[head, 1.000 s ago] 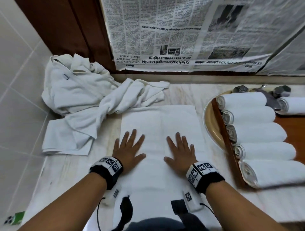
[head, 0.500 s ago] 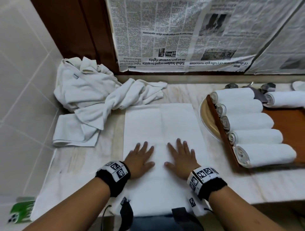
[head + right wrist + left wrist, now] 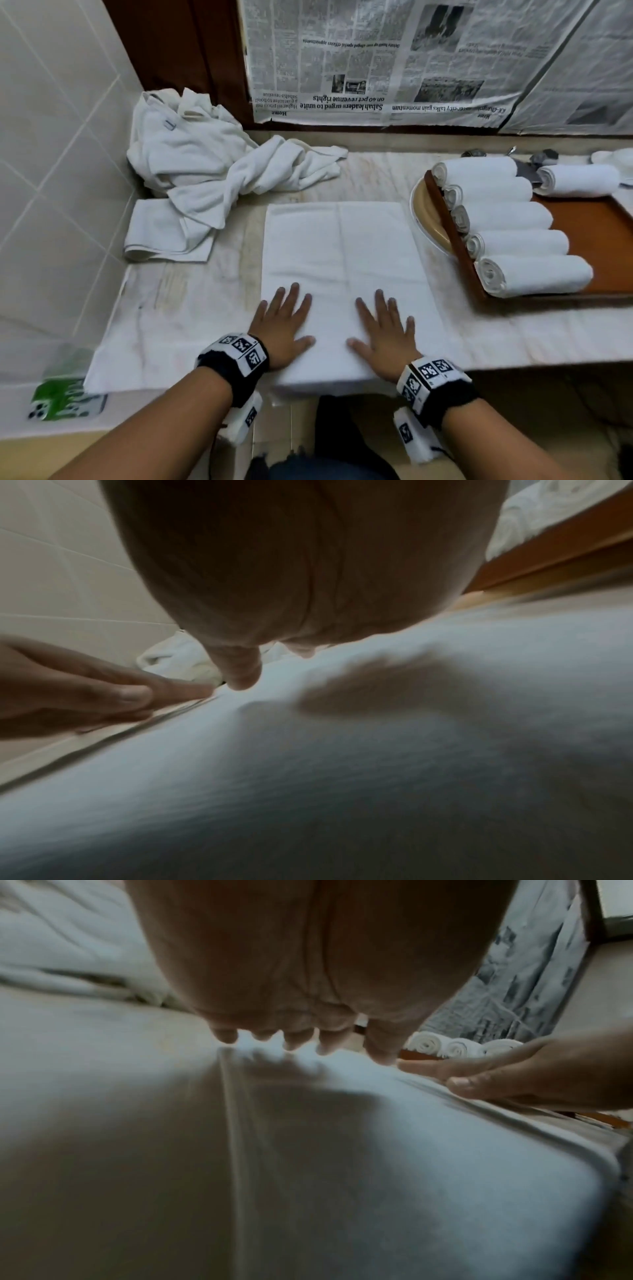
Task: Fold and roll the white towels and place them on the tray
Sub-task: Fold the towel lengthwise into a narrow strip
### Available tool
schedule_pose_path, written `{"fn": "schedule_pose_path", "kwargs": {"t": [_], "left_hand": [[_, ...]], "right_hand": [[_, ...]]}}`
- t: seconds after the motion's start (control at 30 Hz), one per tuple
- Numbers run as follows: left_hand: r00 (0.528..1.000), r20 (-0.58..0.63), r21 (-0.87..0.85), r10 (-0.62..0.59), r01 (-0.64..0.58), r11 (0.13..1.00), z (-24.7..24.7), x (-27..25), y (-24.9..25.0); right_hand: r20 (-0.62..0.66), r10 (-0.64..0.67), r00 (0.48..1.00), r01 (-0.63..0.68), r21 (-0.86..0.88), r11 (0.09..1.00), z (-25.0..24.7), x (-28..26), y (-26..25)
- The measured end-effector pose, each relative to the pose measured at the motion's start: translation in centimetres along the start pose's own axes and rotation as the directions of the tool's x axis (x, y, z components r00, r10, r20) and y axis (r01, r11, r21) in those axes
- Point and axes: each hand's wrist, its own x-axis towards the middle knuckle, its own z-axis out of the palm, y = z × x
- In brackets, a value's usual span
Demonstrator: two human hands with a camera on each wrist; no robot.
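Towel [image 3: 344,274], folded flat, lay on surface [image 3: 191,308] left of tray [image 3: 596,233]; near edge overhung surface lip. Left hand [image 3: 282,330] and right hand [image 3: 383,337] pressed flat, fingers straight, grasping nothing. Risk: overhang dragging fold askew, giving loose, uneven roll.

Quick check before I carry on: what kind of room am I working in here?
Probably a bathroom or hotel housekeeping counter. A tiled wall meets a pale stone counter, rolled towels line a wooden tray, and a heap of loose towels waits in the corner.
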Motion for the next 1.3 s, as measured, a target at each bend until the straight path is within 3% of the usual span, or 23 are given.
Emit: {"fn": "schedule_pose_path", "kwargs": {"t": [0.1, 0.33, 0.5, 0.57, 0.67, 0.77, 0.9, 1.0, 1.1, 1.3], "left_hand": [[0.998, -0.015, -0.004, -0.058, 0.058, 0.998, 1.4, -0.5, -0.8], [0.986, -0.001, -0.047, -0.164, 0.164, 0.985, 1.3, -1.6, -1.3], [0.984, -0.025, -0.060, -0.176, 0.174, 0.983, 1.5, -1.5, -1.1], [0.983, -0.039, -0.051, -0.181, 0.179, 0.983, 1.7, -1.7, -1.1], [0.981, -0.044, -0.056, -0.191, 0.188, 0.981, 1.9, -1.8, -1.1], [0.978, -0.051, -0.043, -0.202, 0.200, 0.979, 2.0, -1.8, -1.1], [0.969, 0.011, -0.015, -0.245, 0.245, 0.969, 0.9, -1.8, 0.3], [0.986, -0.038, 0.023, -0.164, 0.165, 0.986, -0.2, -0.9, 2.8], [0.998, 0.059, 0.014, -0.039, 0.038, 0.999, 0.4, -0.2, 3.4], [0.987, 0.057, -0.059, -0.150, 0.153, 0.986, 0.6, -0.2, 0.3]], "right_hand": [[-0.019, -0.005, 1.000, 0.005, -0.030, 1.000, 1.4, -1.1, 1.5], [-0.105, 0.295, 0.950, -0.291, 0.056, 0.955, 0.9, -3.0, 4.8], [-0.147, 0.075, 0.986, -0.071, 0.030, 0.997, 3.5, -4.3, 1.8], [-0.172, 0.059, 0.983, -0.056, 0.024, 0.998, 4.4, -4.4, 2.2], [-0.203, 0.093, 0.975, -0.083, 0.057, 0.995, 4.4, -4.4, 3.4], [-0.236, 0.208, 0.949, -0.183, 0.122, 0.976, 3.8, -4.3, 4.2], [-0.183, 0.348, 0.920, -0.320, 0.166, 0.933, 2.1, -3.2, 3.4], [-0.210, 0.196, 0.958, -0.169, 0.141, 0.976, 1.2, -2.2, 1.5], [-0.130, 0.016, 0.991, -0.004, 0.094, 0.996, 1.9, -2.1, 0.8], [-0.205, 0.267, 0.942, -0.242, 0.141, 0.960, 2.3, -2.5, 6.9]]}}
